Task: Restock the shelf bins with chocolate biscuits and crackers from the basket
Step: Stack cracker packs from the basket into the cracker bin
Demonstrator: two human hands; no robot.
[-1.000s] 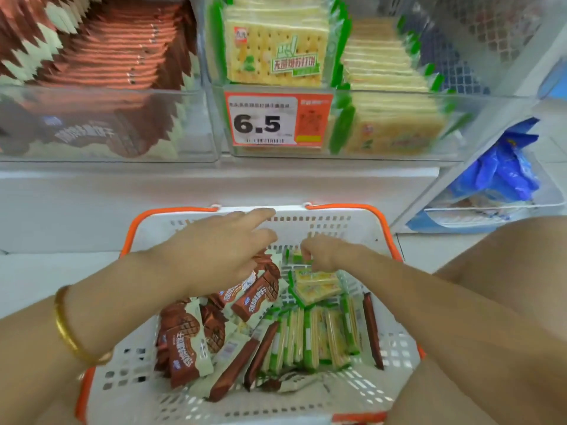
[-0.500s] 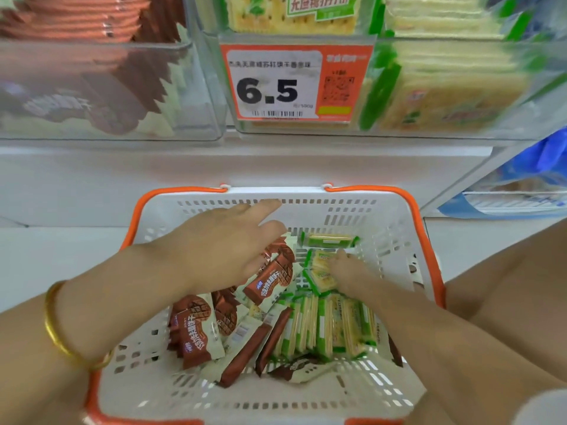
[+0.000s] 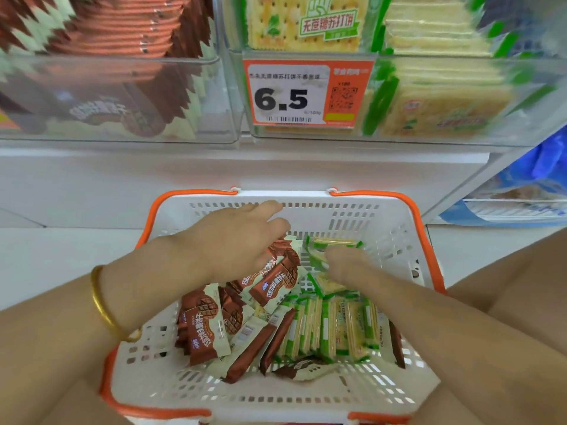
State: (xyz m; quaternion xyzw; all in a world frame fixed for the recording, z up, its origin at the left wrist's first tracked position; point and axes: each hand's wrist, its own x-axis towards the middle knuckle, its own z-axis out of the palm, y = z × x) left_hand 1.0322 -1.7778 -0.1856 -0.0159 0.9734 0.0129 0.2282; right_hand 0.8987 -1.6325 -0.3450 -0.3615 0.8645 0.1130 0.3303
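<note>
Basket [image 3: 389, 216]: chocolate biscuit packs [image 3: 205, 329] left, cracker packs [image 3: 334, 329] right; plenty left, I'd say.
Shelf bins [image 3: 221, 87]: already fairly full.
Left hand [image 3: 233, 240]: straightish fingers over biscuits, grip unclear.
Right hand [image 3: 349, 265]: on crackers, fingers hidden.

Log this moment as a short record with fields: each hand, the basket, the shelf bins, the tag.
left: left hand lies over chocolate biscuit packs in the basket; grip hidden
right: right hand on green cracker packs; grip unclear
container: white basket, orange handles, holds both kinds, sits below the shelf
upper left: chocolate bin, clear, stocked
upper right: cracker bin, clear, stocked
label: price tag reading 6.5, on the cracker bin's front
wrist: gold bangle, left arm
</note>
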